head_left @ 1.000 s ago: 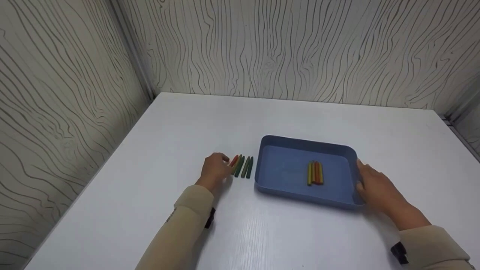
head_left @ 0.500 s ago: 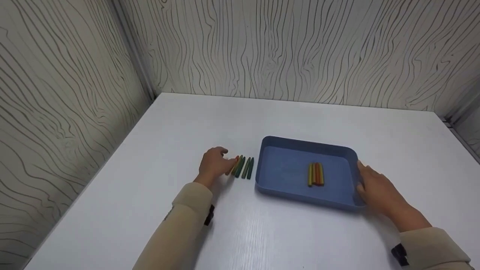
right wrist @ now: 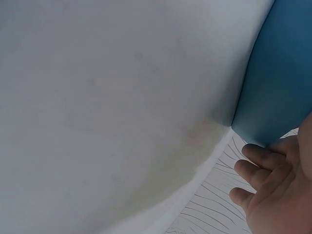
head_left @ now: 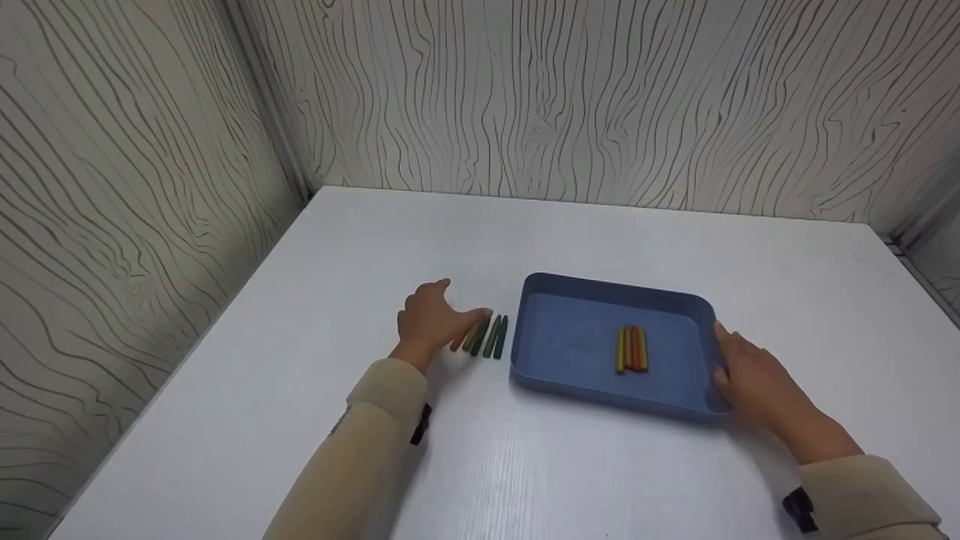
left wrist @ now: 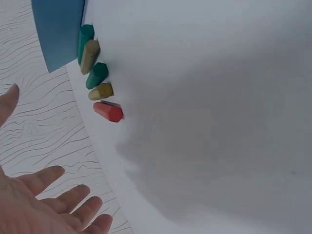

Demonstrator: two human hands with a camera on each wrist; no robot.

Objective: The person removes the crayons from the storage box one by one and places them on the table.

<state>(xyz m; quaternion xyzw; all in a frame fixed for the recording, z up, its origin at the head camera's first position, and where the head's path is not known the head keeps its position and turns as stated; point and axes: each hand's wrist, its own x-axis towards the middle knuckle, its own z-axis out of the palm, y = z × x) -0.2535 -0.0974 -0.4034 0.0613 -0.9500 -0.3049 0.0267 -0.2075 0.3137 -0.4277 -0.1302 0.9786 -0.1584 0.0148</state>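
Observation:
My left hand (head_left: 431, 319) is spread wide over a row of crayons on the white table, with nothing in its grasp. Its thumb overlaps the row in the head view. The left wrist view shows the crayons lying side by side: a red crayon (left wrist: 108, 112), a yellow crayon (left wrist: 101, 91), two green ones and an olive crayon (left wrist: 89, 57). A shallow blue tray (head_left: 566, 337) stands just right of the row. With its thumb inside the rim, my right hand (head_left: 765, 390) grips the tray's right side. Several yellow and red crayons (head_left: 631, 349) lie together inside the tray.
The white table (head_left: 420, 232) meets a wall panel (head_left: 585, 97) with a wood-grain pattern at its back edge. Another such panel (head_left: 135, 225) runs along the left side.
My left hand has opened out and moved slightly up, its thumb passing rightward over the row. The red crayon's near end now shows below the hand. The right hand and tray stay put.

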